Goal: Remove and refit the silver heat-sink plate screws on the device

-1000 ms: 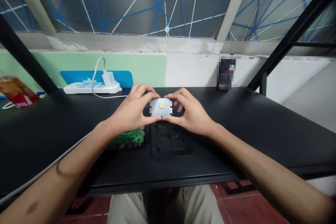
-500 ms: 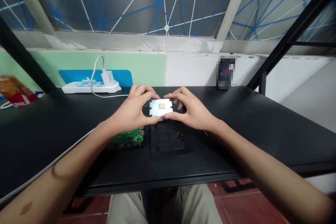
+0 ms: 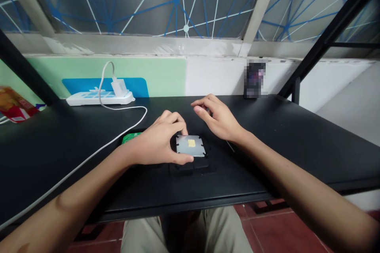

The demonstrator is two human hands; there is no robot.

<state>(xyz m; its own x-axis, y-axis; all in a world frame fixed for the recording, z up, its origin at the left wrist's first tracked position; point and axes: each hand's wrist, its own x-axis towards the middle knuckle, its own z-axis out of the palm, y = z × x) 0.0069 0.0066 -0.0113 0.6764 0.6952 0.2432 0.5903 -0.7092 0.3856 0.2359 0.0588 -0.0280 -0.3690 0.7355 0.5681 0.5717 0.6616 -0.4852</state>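
Head view: silver plate (image 3: 183, 149) is grasped by the left hand (image 3: 157, 140) — the nearer grip — at its near and far edges; its long axis is set left-to-right over the black case (image 3: 200, 162); nothing is seen in the right hand (image 3: 218, 119), apart.

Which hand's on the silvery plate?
The left hand: it pinches the silvery plate by its near and far edges. The right hand is apart from it.

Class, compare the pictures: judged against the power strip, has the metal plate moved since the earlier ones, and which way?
Yes. Against the power strip, the metal plate has shifted down the picture and slightly right.
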